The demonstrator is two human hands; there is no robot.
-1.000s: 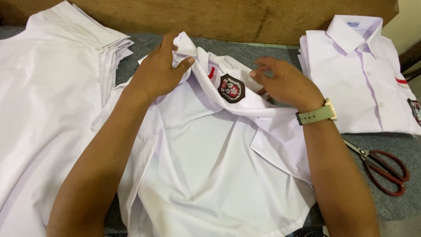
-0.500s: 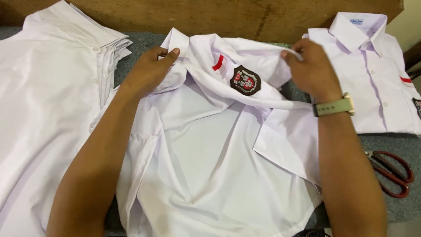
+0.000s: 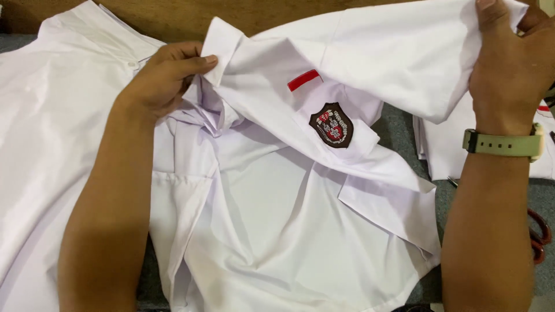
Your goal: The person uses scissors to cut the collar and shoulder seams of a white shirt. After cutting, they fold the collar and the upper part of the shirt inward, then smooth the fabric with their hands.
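Note:
A white short-sleeved shirt [image 3: 277,231] lies spread on the grey table, its upper part lifted and stretched between my hands. A dark shield badge [image 3: 331,125] and a small red strip [image 3: 303,80] show on the raised cloth. My left hand [image 3: 165,75] pinches the shirt's collar corner at the upper left. My right hand [image 3: 509,55], with a pale green watch [image 3: 503,143] on its wrist, grips the other end of the raised cloth at the top right.
A stack of white shirts [image 3: 52,115] lies at the left. Another folded white shirt [image 3: 439,156] sits at the right, partly behind my right arm. Red-handled scissors [image 3: 539,237] peek out by the right edge. A brown wall [image 3: 173,17] runs behind the table.
Both hands have pulled apart and upward, stretching the shirt's top out wide. The right hand has moved far to the upper right. The view has closed in on the shirt.

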